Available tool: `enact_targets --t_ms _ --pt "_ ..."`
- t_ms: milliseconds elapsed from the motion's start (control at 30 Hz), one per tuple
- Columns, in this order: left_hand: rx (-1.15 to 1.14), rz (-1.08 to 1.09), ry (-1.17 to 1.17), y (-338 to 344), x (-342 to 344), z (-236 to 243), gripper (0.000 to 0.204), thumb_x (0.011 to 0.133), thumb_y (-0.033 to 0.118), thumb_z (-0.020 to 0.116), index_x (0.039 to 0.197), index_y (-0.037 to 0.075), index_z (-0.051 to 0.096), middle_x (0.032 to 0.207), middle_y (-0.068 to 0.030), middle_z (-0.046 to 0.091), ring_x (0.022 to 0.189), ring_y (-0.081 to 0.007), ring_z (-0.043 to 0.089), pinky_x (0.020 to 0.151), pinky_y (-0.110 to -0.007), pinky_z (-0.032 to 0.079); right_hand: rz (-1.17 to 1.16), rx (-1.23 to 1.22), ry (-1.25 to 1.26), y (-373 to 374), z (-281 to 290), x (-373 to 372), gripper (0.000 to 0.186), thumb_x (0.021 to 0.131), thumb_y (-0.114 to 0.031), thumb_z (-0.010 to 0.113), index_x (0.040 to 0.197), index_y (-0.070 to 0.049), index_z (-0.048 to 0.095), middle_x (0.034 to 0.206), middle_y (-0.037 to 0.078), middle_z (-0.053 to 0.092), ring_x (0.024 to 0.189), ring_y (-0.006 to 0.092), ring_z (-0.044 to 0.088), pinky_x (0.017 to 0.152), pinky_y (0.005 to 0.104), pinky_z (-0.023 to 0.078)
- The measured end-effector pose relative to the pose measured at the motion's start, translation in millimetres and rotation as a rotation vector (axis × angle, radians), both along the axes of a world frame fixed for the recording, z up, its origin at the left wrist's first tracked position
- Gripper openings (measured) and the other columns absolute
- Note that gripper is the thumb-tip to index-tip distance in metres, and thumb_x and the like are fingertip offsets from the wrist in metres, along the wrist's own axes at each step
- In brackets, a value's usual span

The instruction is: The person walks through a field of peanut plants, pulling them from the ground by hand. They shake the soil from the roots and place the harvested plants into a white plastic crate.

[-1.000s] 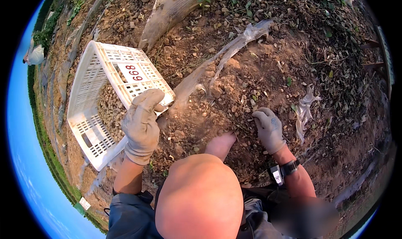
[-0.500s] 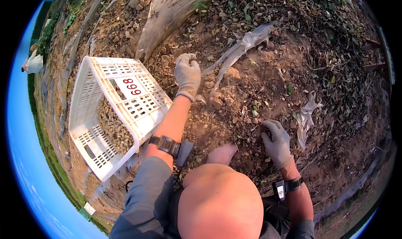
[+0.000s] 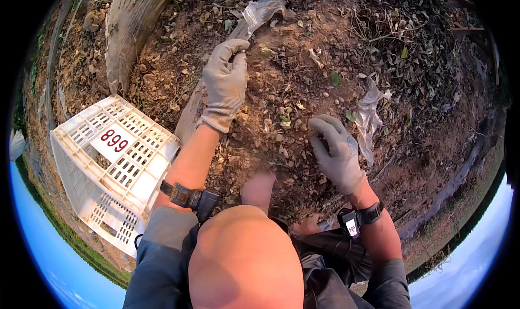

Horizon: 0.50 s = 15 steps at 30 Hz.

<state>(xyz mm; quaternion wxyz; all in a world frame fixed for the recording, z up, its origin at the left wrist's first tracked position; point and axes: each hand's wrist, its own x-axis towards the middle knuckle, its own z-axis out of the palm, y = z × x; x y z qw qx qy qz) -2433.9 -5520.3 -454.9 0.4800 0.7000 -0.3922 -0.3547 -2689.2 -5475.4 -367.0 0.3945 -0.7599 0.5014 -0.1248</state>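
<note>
Gloved and loosely curled, my left hand (image 3: 225, 79) reaches forward over the soil beside a torn plastic strip (image 3: 259, 14); its index finger and thumb are closed, and anything between them is too small to make out. My right hand (image 3: 335, 149), also gloved, hovers low over loose soil (image 3: 295, 141) scattered with pale pods and dry leaves, its thumb and forefinger apart. To its right lies crumpled plastic film (image 3: 369, 111). At my left is a white slatted crate (image 3: 138, 146), its contents mostly hidden in this view.
A wide sheet of dirty film (image 3: 127, 33) runs beyond the crate. Dry plant litter (image 3: 428, 54) covers the upper right, with wooden pieces (image 3: 468, 30) at the edge. My bare leg or foot (image 3: 254, 190) is below, between my arms. A pale shape at the far left edge is unclear.
My left hand has moved from the crate forward and right onto the soil near the strip. The view has shifted, so the crate sits lower left and its contents are mostly out of sight.
</note>
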Motion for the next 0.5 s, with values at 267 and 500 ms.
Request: enact_targets --t_ms 267,500 --pt "-0.165 -1.018 -0.407 71 -59 42 0.050 0.082 0.030 0.078 0.126 0.010 0.064 0.139 -0.0107 0.057 0.134 -0.0316 0.049 0.115 -0.052 0.036 -0.254 -0.341 0.428 -32 -39 -64 0.062 0.084 -0.021 0.076 0.140 -0.008 0.053 0.142 0.019 0.050 0.128 0.0386 0.049 0.107 0.0485 0.041" --pt "-0.223 -0.920 -0.597 73 -33 30 0.026 0.079 0.010 0.077 0.102 0.008 0.065 0.120 -0.0097 0.064 0.121 -0.0328 0.057 0.106 -0.049 0.044 0.191 -0.169 0.425 65 -14 -44 0.057 0.076 -0.024 0.076 0.129 -0.009 0.059 0.138 0.020 0.048 0.128 0.0400 0.045 0.104 0.0525 0.038"
